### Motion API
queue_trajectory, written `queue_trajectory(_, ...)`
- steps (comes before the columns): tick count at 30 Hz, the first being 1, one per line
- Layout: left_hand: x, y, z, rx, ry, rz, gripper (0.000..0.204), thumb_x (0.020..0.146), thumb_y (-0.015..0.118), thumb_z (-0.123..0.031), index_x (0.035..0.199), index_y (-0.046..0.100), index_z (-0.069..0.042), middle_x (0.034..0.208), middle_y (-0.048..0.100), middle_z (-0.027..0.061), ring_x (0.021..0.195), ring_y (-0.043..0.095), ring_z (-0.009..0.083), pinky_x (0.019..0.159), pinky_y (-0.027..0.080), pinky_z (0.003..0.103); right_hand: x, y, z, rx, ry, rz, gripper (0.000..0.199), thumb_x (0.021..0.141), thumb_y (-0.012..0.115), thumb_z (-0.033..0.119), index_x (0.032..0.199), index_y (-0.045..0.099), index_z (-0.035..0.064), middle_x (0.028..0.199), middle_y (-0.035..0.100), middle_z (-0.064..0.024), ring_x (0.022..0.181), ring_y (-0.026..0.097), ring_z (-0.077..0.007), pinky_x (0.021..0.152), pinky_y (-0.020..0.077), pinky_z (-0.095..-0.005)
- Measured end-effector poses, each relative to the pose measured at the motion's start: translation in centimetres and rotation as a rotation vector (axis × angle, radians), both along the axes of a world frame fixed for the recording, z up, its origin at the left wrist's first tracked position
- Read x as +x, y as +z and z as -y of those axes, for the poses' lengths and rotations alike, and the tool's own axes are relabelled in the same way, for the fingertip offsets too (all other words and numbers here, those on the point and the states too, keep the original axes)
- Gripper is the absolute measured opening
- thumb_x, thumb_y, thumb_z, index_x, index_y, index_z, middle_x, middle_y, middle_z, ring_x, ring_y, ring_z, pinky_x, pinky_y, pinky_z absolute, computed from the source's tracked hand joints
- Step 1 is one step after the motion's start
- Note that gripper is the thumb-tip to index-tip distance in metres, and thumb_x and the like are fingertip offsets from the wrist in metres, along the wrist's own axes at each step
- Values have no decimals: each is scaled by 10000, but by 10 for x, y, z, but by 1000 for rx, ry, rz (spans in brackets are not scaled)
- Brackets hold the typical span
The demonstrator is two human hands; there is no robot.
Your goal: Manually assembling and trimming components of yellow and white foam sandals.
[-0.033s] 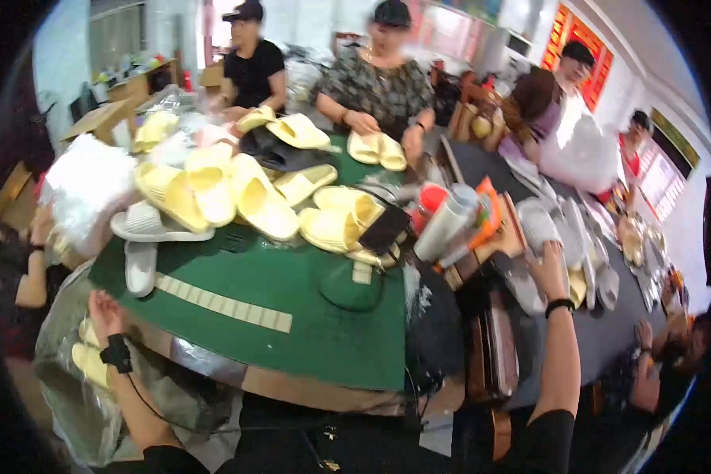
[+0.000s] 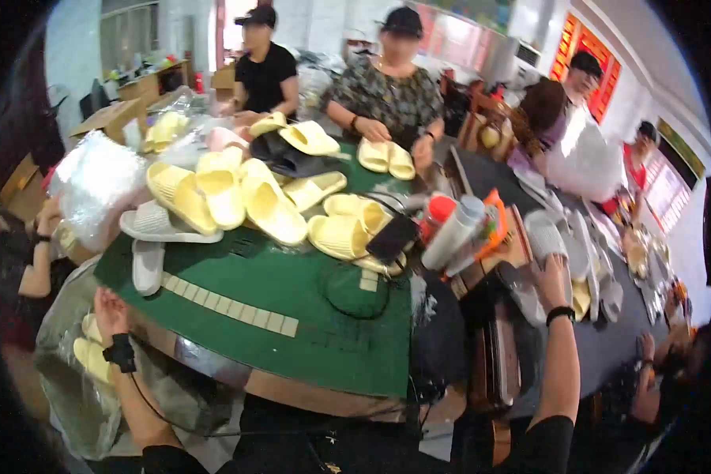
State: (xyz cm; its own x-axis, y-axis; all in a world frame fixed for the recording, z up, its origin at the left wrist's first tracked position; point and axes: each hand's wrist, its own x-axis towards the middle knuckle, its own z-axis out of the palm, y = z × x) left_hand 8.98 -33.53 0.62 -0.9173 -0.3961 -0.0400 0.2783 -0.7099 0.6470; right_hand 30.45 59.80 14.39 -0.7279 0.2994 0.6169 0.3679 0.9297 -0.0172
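Note:
My right hand (image 2: pixel 551 278) reaches over the dark table at the right and closes round the heel end of a grey slipper (image 2: pixel 543 234). More grey slippers (image 2: pixel 583 241) are bunched beside it, with a bit of a yellow slipper (image 2: pixel 580 299) showing among them. At the left edge of the green mat (image 2: pixel 347 347), my left hand (image 2: pixel 111 311) is held empty, its fingers loosely stretched. Near it a small grey slipper (image 2: pixel 148 268) lies on the mat's corner. Below that hand, yellow slippers (image 2: pixel 93 359) show inside a clear plastic bag (image 2: pixel 63 395).
Yellow slippers (image 2: pixel 270 205) are heaped along the mat's far side, near a black phone (image 2: pixel 393 239) and cable. A pale bottle (image 2: pixel 454 233), a red-lidded container (image 2: pixel 437 213) and a brown box (image 2: pixel 494 355) stand between the tables. Several people work around; one handles yellow slippers (image 2: pixel 386 158) opposite me.
The whole view has shifted slightly, so the tables sit a little further right. My right hand stays at the grey slipper; my left hand has hardly moved.

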Motion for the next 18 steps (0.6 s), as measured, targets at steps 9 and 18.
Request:
queue_trajectory(9, 46, 41, -61, 17, 4, 40, 196, 920, 655, -227, 769, 559, -148, 826, 642, 1, 714, 597, 114, 626, 481, 244, -40, -32, -49, -10, -172, 28, 153, 708, 616, 15, 846, 645, -44, 894, 622, -254, 958, 551, -430, 887, 418, -499)
queue_trajectory(18, 41, 49, -94, 34, -130, 14, 237, 913, 655, -241, 729, 539, -145, 809, 632, 5, 731, 584, 121, 662, 469, 267, 26, 52, -18, 203, -473, -231, 330, 803, 675, 125, 1050, 608, -82, 1048, 639, -237, 1040, 570, -405, 933, 453, -438)
